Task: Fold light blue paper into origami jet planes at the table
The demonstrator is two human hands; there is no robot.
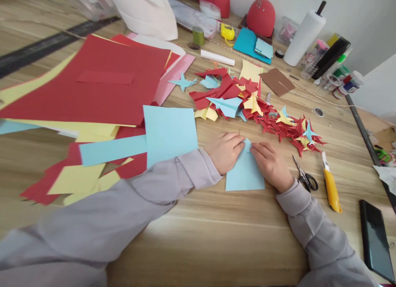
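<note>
A light blue sheet of paper (245, 177) lies flat on the table before me, its top end folded to a small point between my hands. My left hand (225, 151) presses its bent fingers on the paper's upper left edge. On the other side, my right hand (269, 163) has its fingers closed at the upper right edge, by the small folded flap. Both thumbs are mostly hidden. Beyond the hands spreads a pile of folded red, yellow and blue paper pieces (235, 93), some shaped like planes and stars.
Scissors (305, 177), a yellow utility knife (331, 186) with its blade out and a black phone (375, 237) lie to the right. Red card sheets (117, 101) and a blue square sheet (170, 132) are at left. A white bottle (305, 37) stands at the back.
</note>
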